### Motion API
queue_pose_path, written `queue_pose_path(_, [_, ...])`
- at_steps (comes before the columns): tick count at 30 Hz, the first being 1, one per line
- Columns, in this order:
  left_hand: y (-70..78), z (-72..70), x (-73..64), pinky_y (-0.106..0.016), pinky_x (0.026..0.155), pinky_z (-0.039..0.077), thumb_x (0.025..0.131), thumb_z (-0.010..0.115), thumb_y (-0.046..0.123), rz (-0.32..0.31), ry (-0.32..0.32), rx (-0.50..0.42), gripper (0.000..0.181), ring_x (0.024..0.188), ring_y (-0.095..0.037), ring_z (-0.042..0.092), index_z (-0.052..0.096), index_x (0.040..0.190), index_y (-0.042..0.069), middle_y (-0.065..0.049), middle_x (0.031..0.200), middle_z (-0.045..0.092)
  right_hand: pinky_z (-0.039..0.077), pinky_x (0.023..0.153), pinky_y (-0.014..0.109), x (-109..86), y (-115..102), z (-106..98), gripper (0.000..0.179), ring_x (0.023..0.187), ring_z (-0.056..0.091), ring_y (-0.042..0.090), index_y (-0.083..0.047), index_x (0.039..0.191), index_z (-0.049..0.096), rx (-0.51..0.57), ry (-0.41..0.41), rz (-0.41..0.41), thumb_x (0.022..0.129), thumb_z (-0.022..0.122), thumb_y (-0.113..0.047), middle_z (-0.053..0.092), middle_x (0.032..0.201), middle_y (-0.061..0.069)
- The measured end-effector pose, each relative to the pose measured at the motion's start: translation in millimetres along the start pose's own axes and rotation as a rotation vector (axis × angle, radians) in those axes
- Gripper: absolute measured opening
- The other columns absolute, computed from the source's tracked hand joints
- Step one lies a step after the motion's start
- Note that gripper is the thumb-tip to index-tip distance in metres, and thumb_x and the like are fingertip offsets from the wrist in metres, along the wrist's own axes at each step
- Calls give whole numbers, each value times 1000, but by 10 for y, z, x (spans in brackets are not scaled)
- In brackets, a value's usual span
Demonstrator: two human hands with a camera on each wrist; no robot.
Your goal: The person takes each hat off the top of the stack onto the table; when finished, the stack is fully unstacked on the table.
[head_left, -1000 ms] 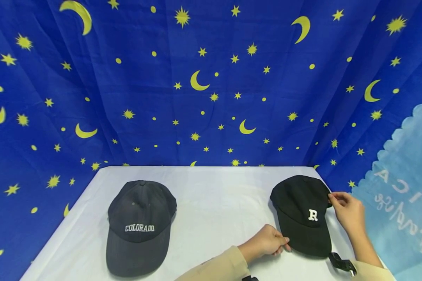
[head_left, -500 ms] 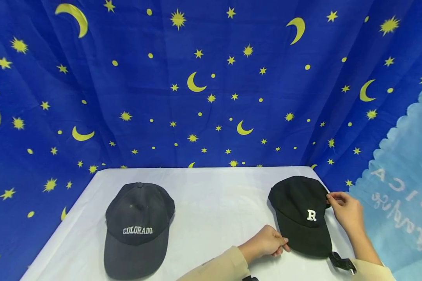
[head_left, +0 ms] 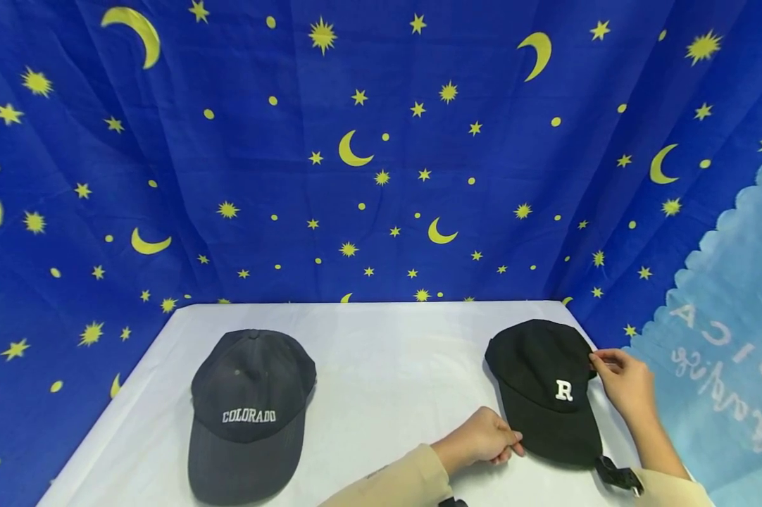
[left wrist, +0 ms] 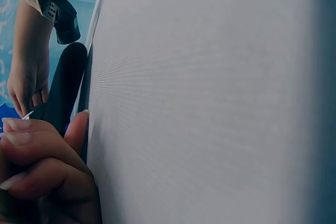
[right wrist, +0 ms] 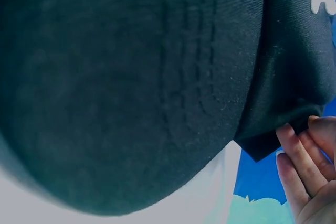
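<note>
A black baseball cap [head_left: 539, 359] with a white letter R lies on the right of the table, brim toward me. My left hand [head_left: 481, 435] pinches the left edge of its brim between thumb and fingers. On the far side, my right hand [head_left: 629, 386] pinches the lower right edge of the crown; the right wrist view shows those fingers [right wrist: 299, 163] at the crown's edge beside the large dark brim [right wrist: 126, 93]. In the left wrist view the fingers [left wrist: 50, 171] are curled, with the brim [left wrist: 68, 85] rising behind them.
A dark grey cap [head_left: 249, 415] reading COLORADO lies on the left of the white-covered table [head_left: 394, 366], brim toward me. Blue cloth [head_left: 254, 162] with yellow moons and stars hangs behind and at the sides. A light blue cloth [head_left: 729, 366] hangs at the right.
The head view has shifted slightly. Both hands keep their hold on the black cap, which has hardly moved, and the grey cap lies as before.
</note>
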State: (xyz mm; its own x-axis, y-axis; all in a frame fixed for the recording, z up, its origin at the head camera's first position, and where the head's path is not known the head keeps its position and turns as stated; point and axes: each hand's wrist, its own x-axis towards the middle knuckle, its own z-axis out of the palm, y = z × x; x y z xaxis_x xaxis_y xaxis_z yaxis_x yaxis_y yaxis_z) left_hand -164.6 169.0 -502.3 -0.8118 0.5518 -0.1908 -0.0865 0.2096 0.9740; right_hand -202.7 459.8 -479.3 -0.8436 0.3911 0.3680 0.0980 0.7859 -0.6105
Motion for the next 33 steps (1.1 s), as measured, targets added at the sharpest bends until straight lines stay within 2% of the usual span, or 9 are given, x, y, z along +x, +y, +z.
queue_pose_path(5, [-5, 11, -7, -16, 37, 29, 98, 66, 5, -13, 14, 26, 31, 36, -3, 36, 74, 71, -7, 6, 42, 44, 39, 56, 14, -7, 27, 7, 23, 64, 58, -6, 5, 100, 72, -1, 15, -23, 100, 67, -17, 74, 92, 24])
queue_pose_path(11, [-11, 22, -10, -16, 37, 29, 98, 67, 6, -18, 26, 48, 32, 37, -3, 36, 74, 68, -4, 6, 42, 45, 38, 56, 12, -38, 32, 12, 19, 63, 46, -21, 4, 98, 73, -2, 35, -56, 98, 69, -15, 74, 92, 24])
queue_pose_path(13, [-12, 22, -9, -16, 37, 29, 98, 67, 6, -16, 30, 53, 32, 37, -3, 36, 75, 68, -4, 6, 42, 45, 39, 56, 12, -36, 27, 8, 20, 62, 46, -22, 5, 98, 73, 3, 28, -66, 98, 69, -15, 74, 92, 25])
queue_pose_path(16, [-10, 22, -7, -16, 37, 29, 98, 68, 7, -13, 36, 56, 32, 37, -3, 36, 75, 68, -3, 7, 42, 45, 41, 55, 14, -30, 17, 6, 19, 63, 56, -12, 6, 99, 73, 1, -6, -88, 97, 69, -13, 74, 94, 26])
queue_pose_path(19, [-6, 22, -6, -16, 37, 29, 98, 68, 7, -14, 39, 62, 32, 37, -3, 36, 75, 68, -3, 7, 42, 45, 44, 55, 16, -27, 17, 8, 18, 69, 71, 14, 6, 101, 73, -4, -55, -109, 97, 69, -11, 73, 98, 28])
queue_pose_path(21, [-3, 25, -9, -16, 37, 29, 98, 68, 7, -18, 41, 64, 32, 37, -3, 36, 75, 68, -3, 7, 42, 45, 45, 55, 18, -29, 27, 10, 19, 77, 74, 31, 6, 103, 73, -9, -86, -118, 96, 69, -11, 72, 101, 29])
queue_pose_path(23, [0, 26, -12, -16, 37, 29, 98, 68, 7, -19, 40, 66, 32, 37, -3, 36, 75, 68, -4, 7, 42, 45, 46, 56, 19, -32, 35, 10, 20, 84, 73, 42, 6, 105, 72, -7, -109, -120, 96, 70, -11, 71, 103, 30])
queue_pose_path(30, [11, 15, -16, -16, 37, 30, 98, 68, 6, -22, 23, 58, 31, 37, -3, 36, 74, 70, -6, 6, 43, 45, 49, 59, 20, -24, 45, -20, 25, 93, 71, 47, 9, 110, 70, 4, -191, -128, 97, 70, -12, 69, 108, 32])
queue_pose_path(33, [17, 11, -16, -16, 37, 30, 97, 68, 5, -22, 13, 55, 31, 37, -3, 36, 74, 70, -7, 6, 43, 44, 49, 59, 19, -25, 49, -34, 25, 93, 71, 48, 10, 110, 69, 7, -199, -138, 97, 69, -11, 69, 108, 33])
